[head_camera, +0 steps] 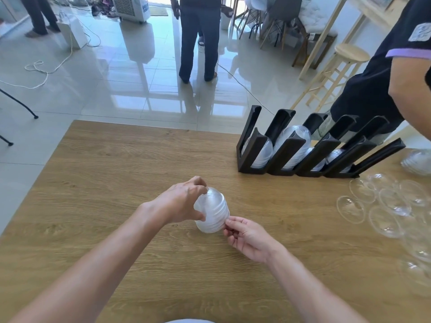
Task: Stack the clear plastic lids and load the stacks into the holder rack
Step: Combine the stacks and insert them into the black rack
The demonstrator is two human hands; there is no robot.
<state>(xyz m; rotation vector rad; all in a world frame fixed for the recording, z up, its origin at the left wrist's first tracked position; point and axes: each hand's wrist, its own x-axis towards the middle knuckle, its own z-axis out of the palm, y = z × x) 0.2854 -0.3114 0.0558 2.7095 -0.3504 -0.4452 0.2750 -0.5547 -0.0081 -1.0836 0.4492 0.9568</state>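
Observation:
A stack of clear dome lids (pixel 213 210) is held above the middle of the wooden table (pixel 116 183). My left hand (pixel 184 201) grips the stack from the left, thumb below and fingers over the top. My right hand (pixel 245 236) pinches the stack's lower right rim with its fingertips. The black holder rack (pixel 303 148) stands at the back right of the table, with lid stacks (pixel 293 143) in its slots. Several loose clear lids (pixel 382 206) lie spread on the table to the right.
Another person in a dark shirt (pixel 382 73) stands at the right, beside the rack. A small lid pile (pixel 417 162) lies at the table's right edge. People stand on the tiled floor beyond, with cables, stools and chairs.

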